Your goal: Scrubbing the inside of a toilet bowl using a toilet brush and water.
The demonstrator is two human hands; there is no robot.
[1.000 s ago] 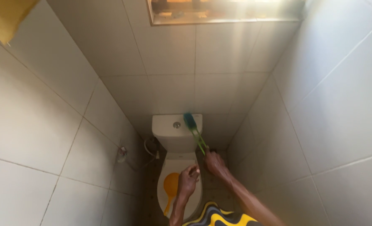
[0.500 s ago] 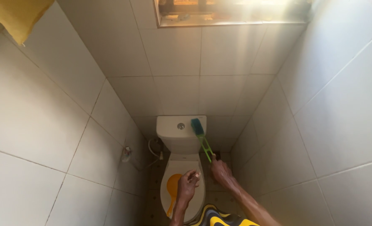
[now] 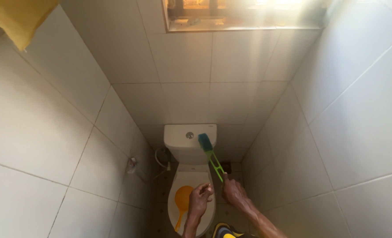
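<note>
Right hand [image 3: 234,192] grips the green handle of a brush [image 3: 210,153]; its teal head rests up and away from the hand, against the toilet cistern [image 3: 182,141] front. Left hand [image 3: 200,199], loosely curled, empty as far as visible, hovers just beside the right, over the closed toilet lid [image 3: 191,181]. An orange paddle-shaped thing [image 3: 182,197] lies on the lid, left of that hand.

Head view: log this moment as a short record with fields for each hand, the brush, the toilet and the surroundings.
right hand: grips the green handle of the brush
left hand: loosely curled above the toilet lid, holding nothing that can be made out
brush: blue-green head against the front of the cistern, handle slanting down to the right hand
toilet lid: closed, white, with an orange paddle-shaped thing on it
surroundings: white tiled walls, window ledge above, yellow cloth upper left
</note>
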